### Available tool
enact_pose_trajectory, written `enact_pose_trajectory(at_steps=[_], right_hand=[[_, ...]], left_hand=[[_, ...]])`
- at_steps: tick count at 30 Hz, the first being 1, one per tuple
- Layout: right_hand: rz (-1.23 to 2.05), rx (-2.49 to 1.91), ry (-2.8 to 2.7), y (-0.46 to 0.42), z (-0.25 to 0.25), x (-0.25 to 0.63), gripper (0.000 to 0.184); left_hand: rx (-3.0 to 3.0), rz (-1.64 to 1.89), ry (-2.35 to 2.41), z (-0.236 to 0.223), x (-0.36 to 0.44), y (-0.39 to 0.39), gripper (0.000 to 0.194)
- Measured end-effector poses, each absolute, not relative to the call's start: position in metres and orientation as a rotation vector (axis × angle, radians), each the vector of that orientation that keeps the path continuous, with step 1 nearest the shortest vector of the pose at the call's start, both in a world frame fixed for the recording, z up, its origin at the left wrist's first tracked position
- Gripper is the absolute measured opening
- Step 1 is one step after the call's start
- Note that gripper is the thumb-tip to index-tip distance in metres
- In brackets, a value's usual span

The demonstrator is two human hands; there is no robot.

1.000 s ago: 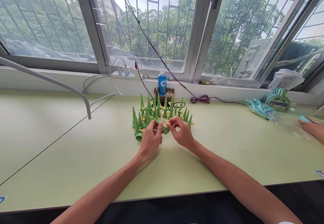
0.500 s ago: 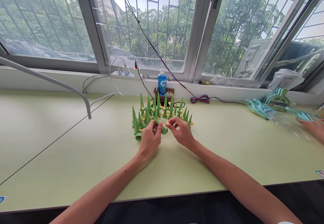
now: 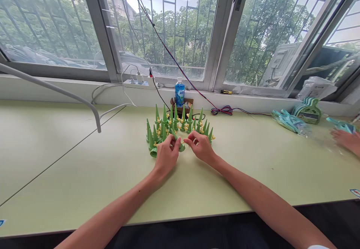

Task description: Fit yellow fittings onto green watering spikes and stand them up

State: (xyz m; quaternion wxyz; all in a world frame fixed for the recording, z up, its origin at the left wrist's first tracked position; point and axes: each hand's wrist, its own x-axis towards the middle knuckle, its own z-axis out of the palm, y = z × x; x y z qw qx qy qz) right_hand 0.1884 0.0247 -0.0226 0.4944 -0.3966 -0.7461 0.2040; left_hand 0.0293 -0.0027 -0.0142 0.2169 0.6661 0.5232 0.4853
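My left hand (image 3: 167, 153) is closed around a green watering spike (image 3: 182, 147), held tilted with its wide threaded end toward the right. My right hand (image 3: 201, 147) is pinched at that end, on a small yellow valve (image 3: 182, 141) mostly covered by the fingertips. Just beyond both hands stand several green spikes (image 3: 190, 114), points up, many with yellow valves on their sides. One more spike lies on its side by my left hand, its open threaded end (image 3: 153, 152) facing me.
Behind the spikes, a blue liquid bottle (image 3: 180, 92) stands by a small brown box (image 3: 189, 102). A bundled cable (image 3: 223, 110) lies near the sill. On the right are teal-handled items (image 3: 289, 120) in plastic and another person's hand (image 3: 347, 140). A grey tube (image 3: 84, 99) arches over the left side.
My right fingertips have shifted slightly left and down against the spike's end, covering more of the yellow valve. At the right, the other person's hand and a teal item have moved slightly right.
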Motion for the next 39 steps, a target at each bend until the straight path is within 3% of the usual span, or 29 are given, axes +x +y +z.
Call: enact_pose_trajectory(at_steps=[26, 39], right_hand=[[0.424, -1.079, -2.017, 0.032, -0.031, 0.193, 0.041], [0.561, -0.879, -2.2, 0.032, -0.019, 0.206, 0.023]], left_hand=[[2.134, 1.26, 1.48, -0.027, 0.024, 0.007, 0.032], [2.051, 1.303, 1.521, -0.02, 0.026, 0.005, 0.033]])
